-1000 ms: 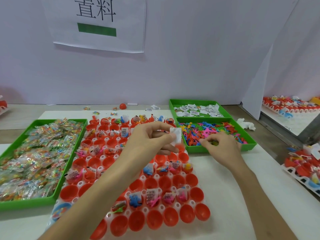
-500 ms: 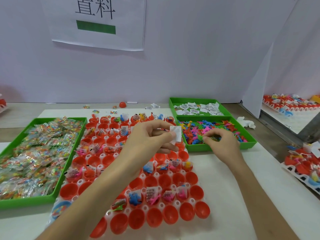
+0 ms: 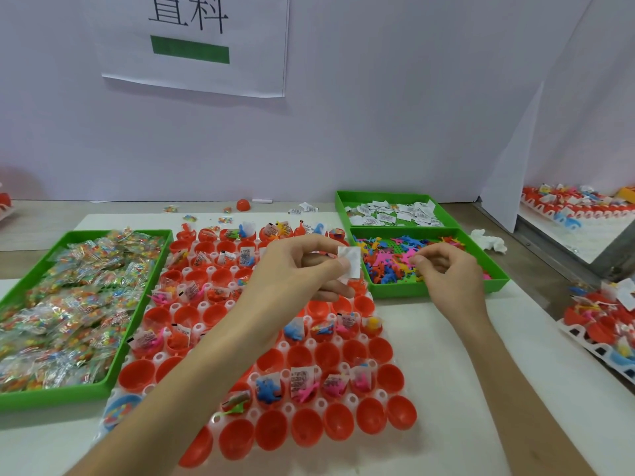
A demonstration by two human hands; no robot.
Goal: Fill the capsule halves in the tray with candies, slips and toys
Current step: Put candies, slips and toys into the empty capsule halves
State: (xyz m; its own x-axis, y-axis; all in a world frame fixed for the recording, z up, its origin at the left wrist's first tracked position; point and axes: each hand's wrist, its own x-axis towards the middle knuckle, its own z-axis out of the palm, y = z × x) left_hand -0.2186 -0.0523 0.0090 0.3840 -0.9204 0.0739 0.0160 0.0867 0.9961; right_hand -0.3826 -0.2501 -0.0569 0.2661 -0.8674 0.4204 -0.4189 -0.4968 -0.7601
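Since half a second ago the right hand [image 3: 446, 274] has shifted a little farther out over the toy bin [image 3: 439, 289], and the green piece seen at its fingertips then no longer shows. The left hand [image 3: 302, 269] has kept its place. It pinches a small white slip [image 3: 349, 266] between thumb and forefinger, the slip standing upright past its fingertips.

The right hand's fingers are curled, with thumb and forefinger tips together. I cannot tell whether a toy is between them.

Under the left hand and forearm lies the white tray [image 3: 351, 400] of red capsule halves [image 3: 374, 417], egg-shaped cups with their open sides up. Many hold bright plastic toys and printed slips. The nearest row and several others are bare red.

Left of the left hand, a green bin [image 3: 51, 398] is heaped with clear packets of coloured candies [image 3: 68, 304]. Beyond the right hand, a second green bin [image 3: 340, 207] holds loose white slips [image 3: 395, 214].
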